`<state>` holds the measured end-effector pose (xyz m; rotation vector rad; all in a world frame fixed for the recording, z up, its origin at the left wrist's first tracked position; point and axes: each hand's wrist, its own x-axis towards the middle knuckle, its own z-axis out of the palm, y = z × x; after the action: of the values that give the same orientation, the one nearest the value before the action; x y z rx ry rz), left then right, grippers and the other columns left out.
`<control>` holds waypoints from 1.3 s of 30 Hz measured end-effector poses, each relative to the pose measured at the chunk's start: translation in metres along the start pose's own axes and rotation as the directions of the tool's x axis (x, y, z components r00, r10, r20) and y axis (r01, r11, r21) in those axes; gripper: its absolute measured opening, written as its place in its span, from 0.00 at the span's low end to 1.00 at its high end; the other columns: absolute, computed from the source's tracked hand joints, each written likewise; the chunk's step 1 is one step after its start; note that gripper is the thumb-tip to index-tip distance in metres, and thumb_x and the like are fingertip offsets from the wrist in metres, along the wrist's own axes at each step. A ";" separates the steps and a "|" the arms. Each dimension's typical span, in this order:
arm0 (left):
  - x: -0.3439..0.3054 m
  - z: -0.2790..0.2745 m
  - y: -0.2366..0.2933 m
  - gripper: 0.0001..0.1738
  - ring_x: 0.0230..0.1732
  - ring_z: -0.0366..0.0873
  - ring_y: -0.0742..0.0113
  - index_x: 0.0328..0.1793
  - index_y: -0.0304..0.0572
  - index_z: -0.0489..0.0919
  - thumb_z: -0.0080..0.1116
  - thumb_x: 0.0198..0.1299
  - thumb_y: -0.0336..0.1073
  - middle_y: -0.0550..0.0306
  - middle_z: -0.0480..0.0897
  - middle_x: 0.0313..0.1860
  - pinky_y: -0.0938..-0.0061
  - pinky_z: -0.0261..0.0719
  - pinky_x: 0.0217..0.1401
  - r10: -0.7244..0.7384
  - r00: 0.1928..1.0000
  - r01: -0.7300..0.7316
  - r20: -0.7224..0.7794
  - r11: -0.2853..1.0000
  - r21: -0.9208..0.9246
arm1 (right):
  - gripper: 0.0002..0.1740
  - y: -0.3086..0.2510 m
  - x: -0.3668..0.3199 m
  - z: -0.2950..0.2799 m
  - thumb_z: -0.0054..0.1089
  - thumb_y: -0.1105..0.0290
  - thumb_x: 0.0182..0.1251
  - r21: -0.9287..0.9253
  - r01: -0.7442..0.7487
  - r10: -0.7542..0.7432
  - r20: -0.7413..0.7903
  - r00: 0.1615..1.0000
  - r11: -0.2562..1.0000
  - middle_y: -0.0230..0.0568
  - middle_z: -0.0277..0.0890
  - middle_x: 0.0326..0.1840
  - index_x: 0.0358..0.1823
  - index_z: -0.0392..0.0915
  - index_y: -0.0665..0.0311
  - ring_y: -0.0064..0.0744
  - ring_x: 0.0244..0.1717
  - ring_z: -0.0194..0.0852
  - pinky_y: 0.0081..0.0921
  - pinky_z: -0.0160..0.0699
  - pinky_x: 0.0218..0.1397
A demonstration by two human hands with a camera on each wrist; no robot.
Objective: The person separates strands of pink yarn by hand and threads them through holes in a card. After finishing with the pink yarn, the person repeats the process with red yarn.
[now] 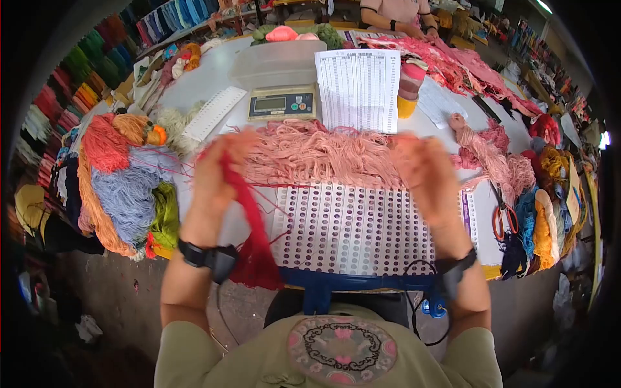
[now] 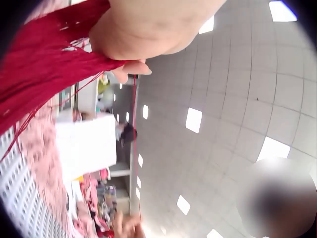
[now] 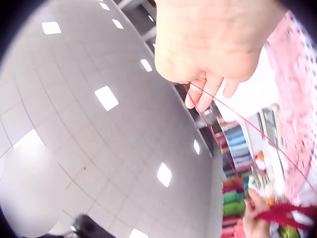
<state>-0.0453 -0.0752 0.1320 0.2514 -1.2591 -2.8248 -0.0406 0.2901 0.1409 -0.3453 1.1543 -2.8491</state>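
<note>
My left hand (image 1: 217, 171) holds a crimson yarn skein (image 1: 257, 249), which hangs from the fingers past the wrist to the table's front edge. In the left wrist view the skein (image 2: 44, 64) spreads from under the palm, with a few loose strands. My right hand (image 1: 424, 178) is raised level with the left one, well apart from it. Its fingers pinch a thin red thread (image 3: 230, 107), seen in the right wrist view running off toward the left hand's skein. Beneath both hands lie pale pink yarn hanks (image 1: 323, 155) along the back of a white perforated board (image 1: 349, 226).
Behind the pink yarn stand a digital scale (image 1: 281, 103) and a printed sheet (image 1: 359, 90). Coloured yarn piles (image 1: 132, 187) flank the left side; orange-handled scissors (image 1: 504, 220) lie at the right. Another person (image 1: 401, 19) works across the table.
</note>
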 end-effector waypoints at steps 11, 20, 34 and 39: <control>0.032 0.000 -0.060 0.10 0.19 0.59 0.87 0.48 0.37 0.79 0.56 0.63 0.32 0.63 0.79 0.34 0.93 0.51 0.15 -0.333 0.943 0.322 0.013 0.921 0.217 | 0.08 0.025 0.037 -0.062 0.54 0.77 0.65 -0.857 0.085 -0.023 0.085 0.996 0.508 0.26 0.70 0.33 0.44 0.74 0.64 0.14 0.31 0.64 0.15 0.67 0.35; 0.019 0.021 -0.141 0.18 0.20 0.71 0.75 0.35 0.37 0.82 0.60 0.59 0.47 0.62 0.75 0.18 0.76 0.65 0.22 -0.171 0.979 -0.131 0.113 -0.101 0.986 | 0.05 0.136 0.030 -0.043 0.56 0.67 0.62 -0.980 0.193 0.220 0.198 0.955 0.045 0.47 0.78 0.26 0.38 0.74 0.55 0.53 0.30 0.78 0.44 0.75 0.35; 0.020 0.031 -0.128 0.05 0.16 0.62 0.78 0.32 0.40 0.78 0.56 0.60 0.32 0.65 0.74 0.21 0.81 0.55 0.17 -0.201 0.966 -0.092 0.164 0.327 0.940 | 0.09 0.121 0.028 -0.029 0.59 0.73 0.63 -0.975 0.088 0.237 0.136 0.962 0.202 0.38 0.75 0.26 0.42 0.70 0.63 0.31 0.27 0.76 0.27 0.73 0.33; 0.015 0.025 -0.103 0.05 0.17 0.62 0.78 0.37 0.37 0.79 0.56 0.58 0.31 0.61 0.77 0.25 0.84 0.55 0.17 -0.345 0.937 0.340 -0.051 0.869 0.359 | 0.08 0.123 0.032 -0.045 0.61 0.70 0.61 -0.942 -0.063 0.299 0.042 0.953 0.331 0.41 0.79 0.28 0.39 0.75 0.64 0.33 0.31 0.79 0.30 0.75 0.35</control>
<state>-0.0615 0.0107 0.0703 0.5154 -1.9151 -2.8403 -0.0869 0.2285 0.0303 -0.4682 2.4695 -1.5357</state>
